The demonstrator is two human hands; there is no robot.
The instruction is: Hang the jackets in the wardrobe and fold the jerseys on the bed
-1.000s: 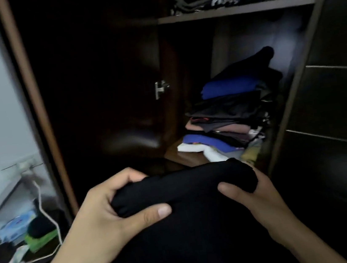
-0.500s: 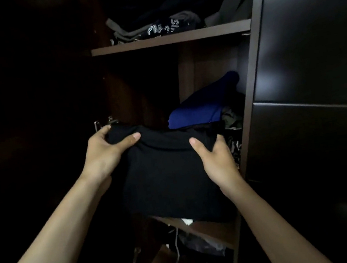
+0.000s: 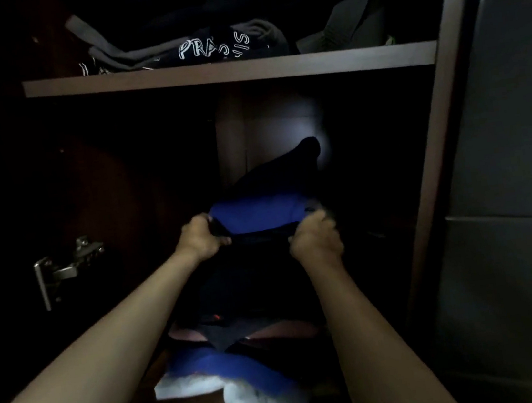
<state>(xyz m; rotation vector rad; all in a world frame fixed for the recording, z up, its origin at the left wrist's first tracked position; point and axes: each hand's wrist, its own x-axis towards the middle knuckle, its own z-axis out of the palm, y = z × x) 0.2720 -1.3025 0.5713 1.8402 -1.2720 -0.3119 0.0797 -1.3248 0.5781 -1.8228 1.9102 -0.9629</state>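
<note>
Black folded garment gripped by both hands, blue garment behind.

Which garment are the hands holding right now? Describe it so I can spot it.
Look under the wardrobe's upper shelf, at the clothes stack. The folded black garment sits on top, gripped by the left hand and right hand, directly before a bright blue one.

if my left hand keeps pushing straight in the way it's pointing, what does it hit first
Probably the bright blue folded garment topping the pile, just beyond the left hand; depth is hard to judge in the dark.
</note>
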